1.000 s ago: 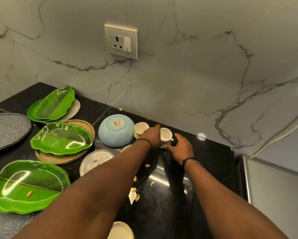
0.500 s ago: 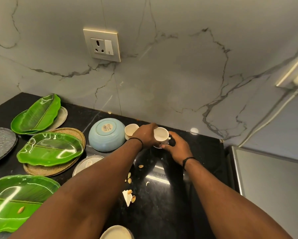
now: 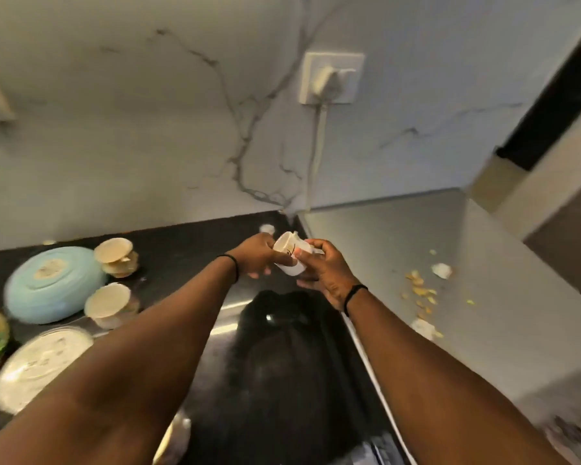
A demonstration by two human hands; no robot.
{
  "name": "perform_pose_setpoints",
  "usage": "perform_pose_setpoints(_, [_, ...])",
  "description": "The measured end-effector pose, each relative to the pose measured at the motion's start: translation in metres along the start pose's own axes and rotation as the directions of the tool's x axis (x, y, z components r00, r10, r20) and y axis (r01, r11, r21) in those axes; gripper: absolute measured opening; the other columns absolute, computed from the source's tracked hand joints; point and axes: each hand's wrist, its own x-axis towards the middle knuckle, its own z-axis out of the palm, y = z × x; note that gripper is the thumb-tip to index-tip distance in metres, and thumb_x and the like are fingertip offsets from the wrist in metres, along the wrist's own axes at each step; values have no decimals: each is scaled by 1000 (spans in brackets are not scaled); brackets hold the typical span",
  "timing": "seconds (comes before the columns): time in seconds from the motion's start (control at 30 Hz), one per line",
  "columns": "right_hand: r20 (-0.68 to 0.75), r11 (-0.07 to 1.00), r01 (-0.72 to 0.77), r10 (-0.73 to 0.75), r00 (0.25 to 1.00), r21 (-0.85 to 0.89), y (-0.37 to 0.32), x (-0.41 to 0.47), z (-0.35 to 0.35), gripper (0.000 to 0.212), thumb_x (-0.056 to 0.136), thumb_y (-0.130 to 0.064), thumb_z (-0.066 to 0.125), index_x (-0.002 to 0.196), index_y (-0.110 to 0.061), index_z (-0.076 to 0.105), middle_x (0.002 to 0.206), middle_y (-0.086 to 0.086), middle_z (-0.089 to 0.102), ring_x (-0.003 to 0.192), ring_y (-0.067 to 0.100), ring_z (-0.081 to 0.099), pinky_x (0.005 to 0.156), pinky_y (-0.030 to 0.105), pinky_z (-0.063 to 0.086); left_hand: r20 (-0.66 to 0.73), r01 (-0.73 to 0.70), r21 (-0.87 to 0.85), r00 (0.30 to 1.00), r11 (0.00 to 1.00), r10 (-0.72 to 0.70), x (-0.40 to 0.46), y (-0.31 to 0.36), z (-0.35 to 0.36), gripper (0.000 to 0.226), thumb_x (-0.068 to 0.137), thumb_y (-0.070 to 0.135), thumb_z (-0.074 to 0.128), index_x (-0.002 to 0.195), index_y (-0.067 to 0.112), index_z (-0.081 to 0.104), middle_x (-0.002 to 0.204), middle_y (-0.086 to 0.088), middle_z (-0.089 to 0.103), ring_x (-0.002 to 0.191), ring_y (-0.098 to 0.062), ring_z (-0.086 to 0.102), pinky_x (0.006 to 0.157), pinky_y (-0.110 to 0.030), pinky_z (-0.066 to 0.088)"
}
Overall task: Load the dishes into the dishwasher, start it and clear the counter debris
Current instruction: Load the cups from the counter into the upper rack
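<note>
Above the dark surface (image 3: 181, 243), both hands on one white cup (image 3: 291, 255).
Left hand (image 3: 257, 256) grips its left side, right hand (image 3: 324, 268) curls round its right; cup tilted, well clear of the blue bowl (image 3: 52, 283) far left, crumbs (image 3: 420, 292) scattered right.

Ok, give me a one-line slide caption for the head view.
Both hands, left hand and right hand, hold a white cup above the black counter.

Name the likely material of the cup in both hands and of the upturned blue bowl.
Cup: probably glazed ceramic, white, opaque and smooth with a small dark mark. Blue bowl: likely ceramic or stoneware, pale satin finish with a duller foot ring; motion blur leaves melamine possible.
</note>
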Motion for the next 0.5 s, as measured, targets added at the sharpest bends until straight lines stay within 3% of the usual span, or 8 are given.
perform_pose_setpoints(0.13, [-237, 988, -1, 38, 971, 157, 17, -72, -94, 45, 80, -18, 75, 118, -13, 53, 115, 17, 63, 89, 28, 67, 83, 52, 55, 228, -83, 110, 972, 990, 57, 4, 59, 96, 37, 70, 41, 81, 93, 17, 64, 78, -7, 57, 67, -19, 48, 49, -23, 35])
perform_pose_setpoints(0.2, [-318, 988, 14, 36, 947, 152, 19, -104, -132, 37, 81, -18, 75, 112, -16, 55, 106, 12, 64, 83, 24, 65, 76, 45, 58, 263, -143, 91, 958, 985, 115, -2, 87, 138, 51, 65, 38, 85, 106, 20, 60, 83, -5, 59, 70, -18, 50, 52, -23, 35])
perform_pose_setpoints(0.3, [-454, 998, 23, 3, 891, 52, 17, -158, -186, 32, 78, -19, 77, 105, -22, 60, 97, 5, 64, 76, 18, 61, 61, 29, 53, 309, -327, 63, 905, 943, 294, -14, 136, 200, 73, 64, 16, 89, 127, 20, 51, 93, -4, 60, 80, -17, 55, 65, -25, 44])
perform_pose_setpoints(0.4, [-554, 994, -19, -44, 831, -107, 24, -216, -242, 39, 76, -17, 80, 111, -18, 63, 82, -3, 62, 68, 11, 56, 51, 20, 47, 435, -562, 223, 789, 797, 435, -33, 188, 269, 69, 64, 17, 88, 126, 18, 57, 104, -4, 62, 93, -17, 59, 80, -24, 45])
perform_pose_setpoints(0.5, [-609, 967, -89, -77, 790, -238, 36, -268, -301, 44, 72, -20, 83, 111, -13, 64, 86, 2, 65, 70, 15, 59, 52, 20, 49, 578, -706, 332, 677, 626, 456, -51, 233, 339, 63, 65, 25, 87, 121, 16, 61, 112, -2, 64, 101, -20, 59, 85, -29, 46])
